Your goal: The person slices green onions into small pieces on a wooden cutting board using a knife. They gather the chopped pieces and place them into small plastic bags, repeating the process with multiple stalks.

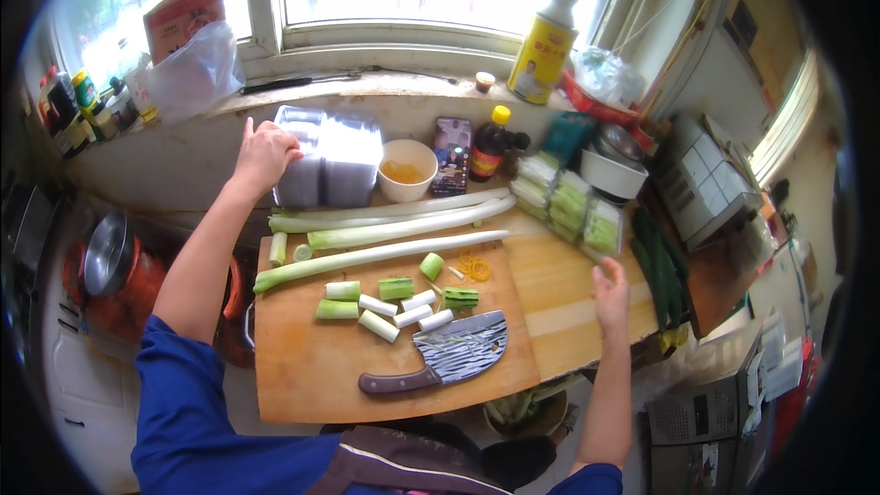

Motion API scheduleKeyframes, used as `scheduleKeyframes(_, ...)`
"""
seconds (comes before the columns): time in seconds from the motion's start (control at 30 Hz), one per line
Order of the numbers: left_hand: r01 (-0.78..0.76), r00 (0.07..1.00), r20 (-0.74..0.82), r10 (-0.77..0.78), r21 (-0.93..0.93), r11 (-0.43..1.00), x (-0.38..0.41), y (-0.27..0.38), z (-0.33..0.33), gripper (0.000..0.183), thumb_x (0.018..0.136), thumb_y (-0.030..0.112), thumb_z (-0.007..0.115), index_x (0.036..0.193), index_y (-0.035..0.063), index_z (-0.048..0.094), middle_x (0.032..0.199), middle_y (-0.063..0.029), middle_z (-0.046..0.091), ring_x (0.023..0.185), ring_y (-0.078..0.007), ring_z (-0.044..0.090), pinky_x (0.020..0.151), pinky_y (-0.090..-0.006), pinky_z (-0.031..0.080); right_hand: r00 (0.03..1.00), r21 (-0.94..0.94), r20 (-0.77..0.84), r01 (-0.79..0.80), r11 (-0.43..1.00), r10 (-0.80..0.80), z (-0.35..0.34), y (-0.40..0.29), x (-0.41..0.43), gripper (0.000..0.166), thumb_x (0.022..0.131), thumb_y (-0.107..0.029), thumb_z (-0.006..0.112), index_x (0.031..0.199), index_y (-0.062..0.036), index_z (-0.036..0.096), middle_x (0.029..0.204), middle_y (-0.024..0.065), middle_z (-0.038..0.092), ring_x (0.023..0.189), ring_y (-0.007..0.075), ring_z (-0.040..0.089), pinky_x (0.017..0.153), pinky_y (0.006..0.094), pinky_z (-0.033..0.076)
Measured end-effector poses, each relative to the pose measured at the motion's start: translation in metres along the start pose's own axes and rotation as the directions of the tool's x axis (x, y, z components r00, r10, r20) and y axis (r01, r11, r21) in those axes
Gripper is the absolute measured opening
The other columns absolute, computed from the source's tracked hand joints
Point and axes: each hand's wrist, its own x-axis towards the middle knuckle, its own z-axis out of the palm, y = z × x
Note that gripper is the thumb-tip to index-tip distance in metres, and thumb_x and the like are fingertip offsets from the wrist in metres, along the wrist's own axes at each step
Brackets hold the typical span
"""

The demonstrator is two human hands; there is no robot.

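Observation:
My left hand (265,151) pinches the rim of a transparent plastic container (330,151) in a tall stack by the wall. My right hand (610,289) hangs over the table's right side, fingers apart and holding nothing. Just beyond it sit packed transparent boxes (569,203) of cut scallion and cucumber. Long scallion stalks (385,258) lie along the back of the wooden cutting board (309,371). Short scallion pieces (378,325) and cucumber chunks (459,298) are grouped in front of them. A cleaver (460,350) with shreds on its blade rests near the board's front.
Yellow rubber bands (474,266) lie on the board. Behind are a paper bowl (408,168) with yellowish contents, an upright phone (452,155) and a sauce bottle (489,144). Whole cucumbers (653,261) lie at the right edge. A yellow can (542,58) stands on the windowsill.

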Motion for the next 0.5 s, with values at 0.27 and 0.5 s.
scheduleKeyframes(0.27,-0.040,0.863,-0.498,-0.089,-0.244,0.969,-0.015,0.033,-0.001,0.020,0.070,0.014,0.080,0.070,0.0069,0.061,0.075,-0.0083,0.062,0.083,-0.0291,0.058,0.081,-0.0412,0.043,0.852,0.112,0.506,0.092,0.990,-0.136,0.073,-0.067,-0.116,0.030,0.089,-0.012,0.065,0.117,-0.0020,0.060,0.130,0.0136,0.051,0.114,0.0240,0.056,0.083,0.0334,0.053)
scheduleKeyframes(0.5,-0.623,0.753,-0.545,0.368,-0.411,0.666,-0.145,0.230,0.022,0.007,0.077,0.007,0.068,0.079,0.0124,0.065,0.071,-0.0026,0.060,0.080,-0.0215,0.063,0.100,-0.0497,0.040,0.894,0.641,0.419,-0.166,0.750,-0.161,0.117,-0.117,-0.182,0.050,0.097,-0.018,0.057,0.139,0.0030,0.038,0.131,0.0138,0.052,0.113,0.0212,0.055,0.095,0.0313,0.046)
